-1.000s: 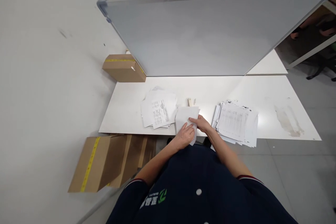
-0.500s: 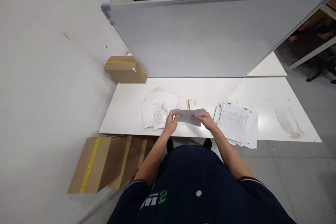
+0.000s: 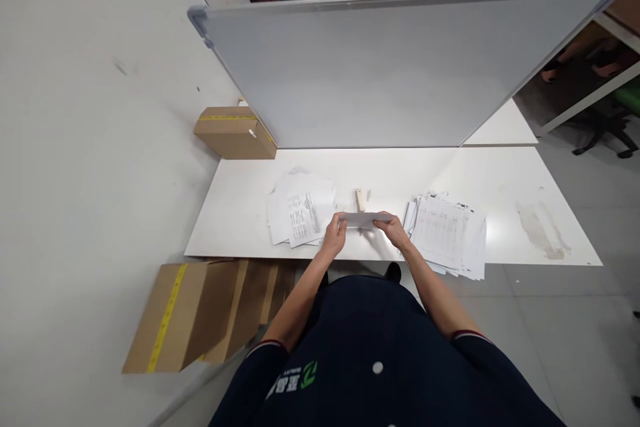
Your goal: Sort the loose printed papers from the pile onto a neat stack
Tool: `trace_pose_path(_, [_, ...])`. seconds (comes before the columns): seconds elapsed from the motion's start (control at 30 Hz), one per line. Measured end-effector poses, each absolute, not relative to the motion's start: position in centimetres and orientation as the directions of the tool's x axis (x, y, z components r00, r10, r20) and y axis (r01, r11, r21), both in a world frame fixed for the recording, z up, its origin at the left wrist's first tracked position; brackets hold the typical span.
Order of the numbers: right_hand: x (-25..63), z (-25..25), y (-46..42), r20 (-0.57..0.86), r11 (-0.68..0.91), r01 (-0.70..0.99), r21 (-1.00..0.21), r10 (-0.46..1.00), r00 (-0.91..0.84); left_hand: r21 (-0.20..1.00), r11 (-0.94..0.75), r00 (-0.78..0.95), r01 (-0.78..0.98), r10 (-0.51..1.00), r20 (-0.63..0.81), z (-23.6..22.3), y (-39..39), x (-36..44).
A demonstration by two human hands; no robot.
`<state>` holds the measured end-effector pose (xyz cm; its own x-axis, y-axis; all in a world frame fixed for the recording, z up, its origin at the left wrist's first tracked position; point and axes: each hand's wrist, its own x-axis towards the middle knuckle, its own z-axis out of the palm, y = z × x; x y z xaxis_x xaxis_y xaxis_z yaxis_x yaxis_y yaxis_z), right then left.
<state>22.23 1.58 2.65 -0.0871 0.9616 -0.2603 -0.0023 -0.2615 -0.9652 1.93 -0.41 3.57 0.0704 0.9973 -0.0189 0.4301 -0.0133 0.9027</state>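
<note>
Between my two hands is a sheet of paper [image 3: 361, 219], seen nearly edge-on above the table's front edge; whether it is one sheet or several I cannot tell. My left hand [image 3: 335, 233] pinches its left end, thumb on the near side. At the right end, my right hand [image 3: 393, 229] grips it the same way. Just beyond the paper lies a small beige stapler-like object [image 3: 359, 199], partly hidden. A loose pile of printed sheets [image 3: 303, 210] lies left of my hands, and a thicker stack of papers [image 3: 445, 232] lies to the right.
A whiteboard [image 3: 385, 73] stands across the back of the white table [image 3: 240, 213]. One cardboard box [image 3: 235, 135] sits at the table's back left corner. More boxes [image 3: 155, 320] stand on the floor at left. An office chair [image 3: 607, 130] is far right.
The held paper has tilted from showing its face to nearly edge-on, and its lower flap no longer hangs in view. My left hand has shifted slightly right.
</note>
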Motion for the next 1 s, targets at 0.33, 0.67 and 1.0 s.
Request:
trace_pose_path(0.33, [21.8, 2.6, 1.6, -0.284, -0.284, 0.012, -0.959, 0.954, -0.097, 0.892, -0.048, 0.060, 0.449, 0.998, 0.024, 3.7, 0.1, 2.2])
trace_pose_path(0.67, [22.1, 2.0, 1.7, -0.239, -0.238, 0.016, -0.971, 0.963, -0.128, 0.912, -0.118, 0.024, 0.394, 0.993, 0.118, 4.5, 0.1, 2.0])
trace_pose_path(1.0, [22.6, 1.9, 1.8, -0.210, -0.192, 0.156, -0.969, 0.972, -0.107, 0.950, -0.085, -0.048, 0.301, 0.993, 0.104, 5.0, 0.4, 2.0])
